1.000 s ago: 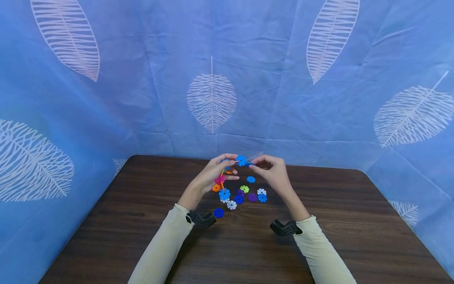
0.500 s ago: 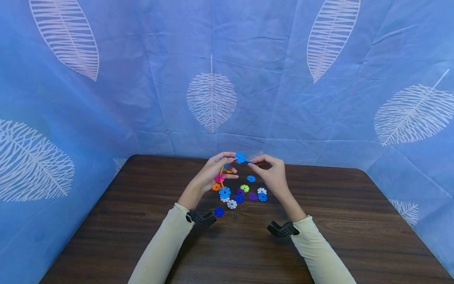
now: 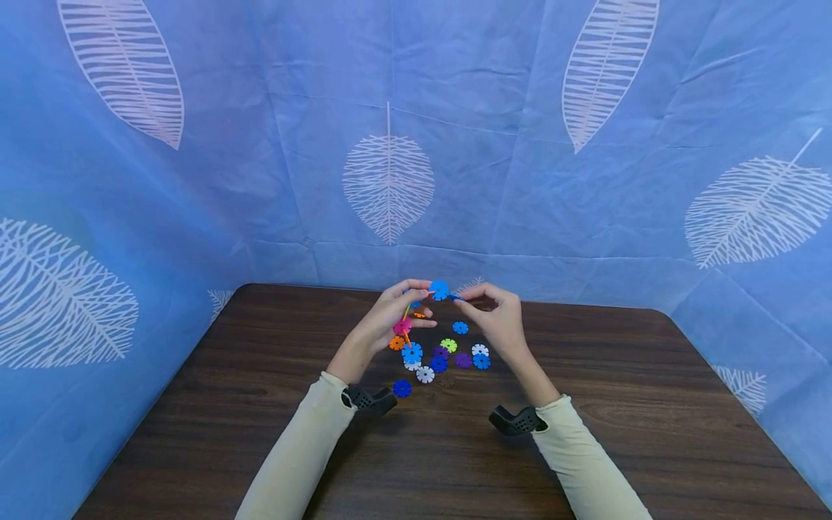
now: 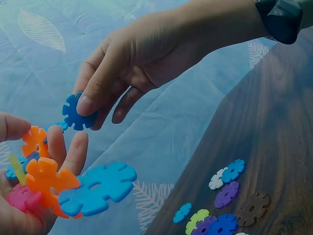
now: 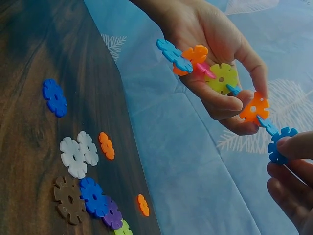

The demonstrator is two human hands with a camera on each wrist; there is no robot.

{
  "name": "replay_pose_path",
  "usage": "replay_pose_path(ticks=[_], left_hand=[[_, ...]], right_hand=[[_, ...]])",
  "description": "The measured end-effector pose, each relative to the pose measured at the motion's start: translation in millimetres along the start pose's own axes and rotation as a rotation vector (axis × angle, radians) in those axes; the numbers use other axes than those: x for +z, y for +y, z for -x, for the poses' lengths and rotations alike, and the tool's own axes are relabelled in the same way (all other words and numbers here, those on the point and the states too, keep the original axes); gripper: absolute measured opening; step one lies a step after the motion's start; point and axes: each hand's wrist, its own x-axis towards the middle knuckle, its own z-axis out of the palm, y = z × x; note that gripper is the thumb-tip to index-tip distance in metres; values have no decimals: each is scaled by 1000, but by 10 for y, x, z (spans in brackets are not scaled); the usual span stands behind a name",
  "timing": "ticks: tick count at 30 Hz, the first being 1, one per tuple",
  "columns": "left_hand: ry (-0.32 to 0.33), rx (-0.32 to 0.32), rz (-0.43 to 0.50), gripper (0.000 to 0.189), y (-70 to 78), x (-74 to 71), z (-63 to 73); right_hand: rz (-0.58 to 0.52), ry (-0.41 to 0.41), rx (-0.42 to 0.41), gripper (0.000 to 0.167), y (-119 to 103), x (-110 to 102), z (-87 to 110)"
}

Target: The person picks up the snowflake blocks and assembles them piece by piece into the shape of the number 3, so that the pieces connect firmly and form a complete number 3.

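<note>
My left hand point(image 3: 383, 314) holds a chain of interlocking plastic flower discs above the table. In the right wrist view its thumb and fingers pinch an orange disc point(image 5: 254, 107) near the chain's end. Along the chain are a yellow-green disc point(image 5: 222, 76), a pink one point(image 5: 205, 70), another orange one and a light blue disc point(image 5: 174, 55) at the far end. My right hand point(image 3: 503, 318) pinches a darker blue disc point(image 5: 279, 147) between thumb and fingers. That disc meets a light blue disc point(image 5: 266, 126) slotted into the pinched orange one.
Loose discs lie on the dark wooden table point(image 3: 617, 433) beneath the hands: blue point(image 3: 402, 388), white point(image 3: 425, 374), lime point(image 3: 448, 345), purple point(image 3: 463, 360) and brown point(image 5: 69, 199) among them. A blue cloth with white leaf prints point(image 3: 481, 180) hangs behind the table.
The end of the chain between both hands has risen slightly and shifted a little left. My right wrist has moved slightly left; both hands keep their grip.
</note>
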Motion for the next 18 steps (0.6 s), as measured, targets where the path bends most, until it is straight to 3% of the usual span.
replay_pose_path(ticks=[10, 18], left_hand=[[3, -5, -12, 29, -13, -7, -6], [6, -9, -20, 28, -1, -2, -1]], right_hand=[[14, -6, -14, 7, 332, 15, -38], [16, -31, -17, 8, 348, -15, -27]])
